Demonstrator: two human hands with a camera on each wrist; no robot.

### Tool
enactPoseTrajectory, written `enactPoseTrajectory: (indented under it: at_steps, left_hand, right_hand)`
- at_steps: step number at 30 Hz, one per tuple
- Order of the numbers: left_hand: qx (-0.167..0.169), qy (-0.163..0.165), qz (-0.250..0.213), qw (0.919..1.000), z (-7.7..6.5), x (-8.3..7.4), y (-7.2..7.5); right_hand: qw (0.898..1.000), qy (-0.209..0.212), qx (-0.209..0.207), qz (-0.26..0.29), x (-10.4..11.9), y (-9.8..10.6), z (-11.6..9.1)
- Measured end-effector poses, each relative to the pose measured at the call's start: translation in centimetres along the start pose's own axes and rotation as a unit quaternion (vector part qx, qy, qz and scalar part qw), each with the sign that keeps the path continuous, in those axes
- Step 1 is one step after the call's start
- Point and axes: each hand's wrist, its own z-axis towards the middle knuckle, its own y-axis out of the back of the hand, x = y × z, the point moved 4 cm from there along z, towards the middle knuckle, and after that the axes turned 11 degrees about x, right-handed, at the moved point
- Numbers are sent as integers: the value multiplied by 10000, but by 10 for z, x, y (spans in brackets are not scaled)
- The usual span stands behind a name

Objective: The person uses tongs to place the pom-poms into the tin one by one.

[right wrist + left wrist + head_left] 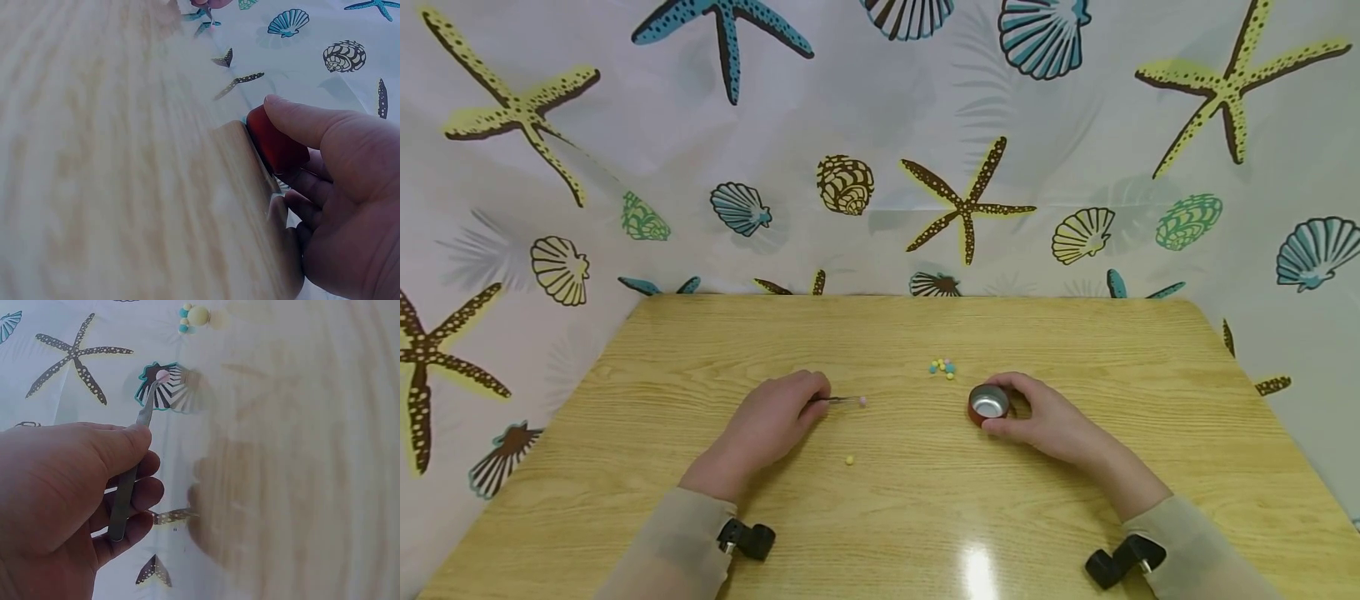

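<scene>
My left hand (775,421) pinches a pair of metal tweezers (127,490) between thumb and fingers. At the tweezers' tip is a small pink bead (862,402), low over the table in the head view and seen too in the left wrist view. To the right, my right hand (1052,421) grips a small round red tin (275,140), thumb on one side and fingers on the other. Its silvery inside faces up, and no bead shows in it. A lone yellow bead (849,460) lies nearer to me, below the tweezers.
A little cluster of yellow, blue and pink beads (942,367) lies behind and left of the tin. The wooden table (775,333) ends at a hanging cloth (865,100) printed with starfish and shells. Black camera mounts (747,539) sit on both wrists.
</scene>
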Motion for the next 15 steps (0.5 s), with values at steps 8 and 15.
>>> enactPoseTrajectory:
  at_steps: [8,15]
  left_hand:
    - [-345,20,47,9994,4,-10,10]
    - [-396,8,27,9992,11,-29,18]
  right_hand:
    - [10000,25,3,64,0,0,0]
    - [10000,28,-11,-16,0,-1,1]
